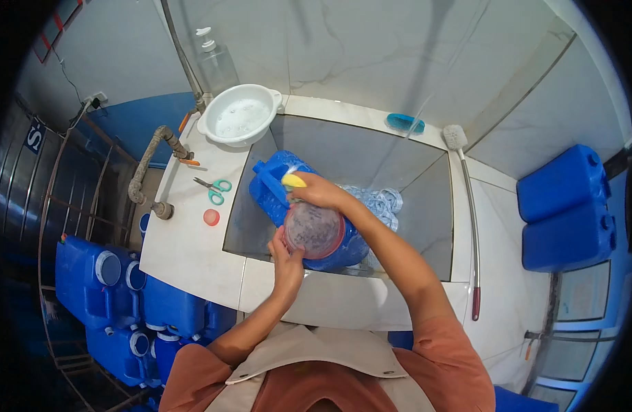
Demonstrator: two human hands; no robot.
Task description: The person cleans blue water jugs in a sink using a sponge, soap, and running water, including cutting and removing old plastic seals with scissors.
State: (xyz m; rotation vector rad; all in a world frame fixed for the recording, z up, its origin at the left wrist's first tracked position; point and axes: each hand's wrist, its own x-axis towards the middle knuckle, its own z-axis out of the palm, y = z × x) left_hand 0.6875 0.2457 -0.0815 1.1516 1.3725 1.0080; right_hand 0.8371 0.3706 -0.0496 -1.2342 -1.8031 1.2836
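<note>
A blue plastic jerrycan [267, 198] lies tilted in a grey tiled sink [357, 144]. In front of it is a round piece with a pink rim and a cloudy, mottled face [313, 229]; whether it is a lid or a shallow container, I cannot tell. The fingers of my left hand [286, 265] grip its lower left edge. My right hand [321, 192] holds a yellow sponge [294, 181] just above that rim, close to the jerrycan's handle. Blue-and-white striped cloth [385, 203] is bunched beneath and behind the jerrycan, partly hidden by my right forearm.
A white basin [205, 129] of sudsy water stands at the sink's back left corner, beside a pump bottle [218, 67]. Scissors [215, 189], a pink cap [211, 217] and a tap pipe [156, 149] are left. A blue brush [404, 122] and long-handled brush [468, 206] edge the sink. Several jerrycans [84, 283] flank the counter.
</note>
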